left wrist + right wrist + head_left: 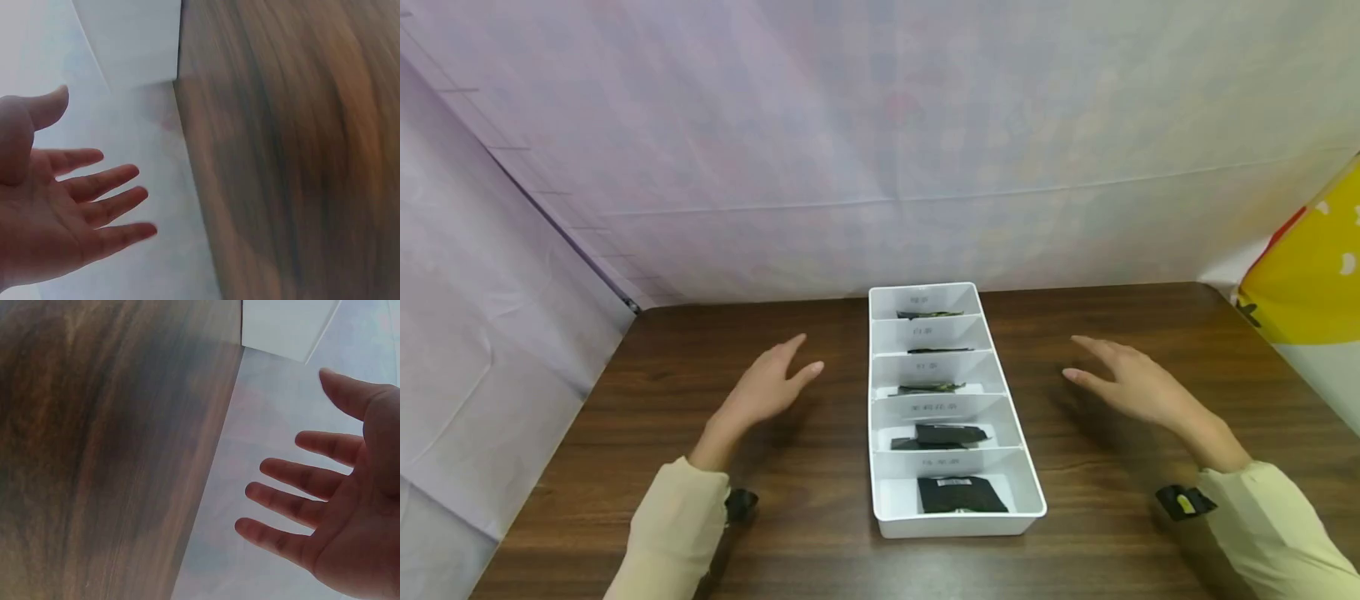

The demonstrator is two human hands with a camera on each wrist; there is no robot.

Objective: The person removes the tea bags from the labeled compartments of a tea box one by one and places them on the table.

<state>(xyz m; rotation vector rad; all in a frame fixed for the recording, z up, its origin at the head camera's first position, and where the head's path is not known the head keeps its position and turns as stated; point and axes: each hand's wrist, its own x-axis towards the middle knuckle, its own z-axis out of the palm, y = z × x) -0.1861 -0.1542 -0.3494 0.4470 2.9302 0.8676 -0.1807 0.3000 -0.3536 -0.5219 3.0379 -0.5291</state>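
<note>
A long white divided box [955,527] stands on the table, its several compartments marked with printed labels. A flat black packet [964,497] lies in the nearest compartment, and dark packets [951,435] rest in the one behind it. Farther back, thin dark packets [931,387] show mostly by their edges. My left hand [763,387] hovers to the left of the box, fingers spread and nothing in it. On the opposite side my right hand [1138,387] is held likewise, apart from the box. Both wrist views show an empty palm, with a white box end [140,44] beyond the left thumb.
Dark wood grain covers the table [805,517]. A pale cloth [850,150] hangs along its back edge, and another sheet [445,350] hangs at the left. Yellow patterned fabric [1315,275] is at the far right. Black bands [1184,502] sit at both wrists.
</note>
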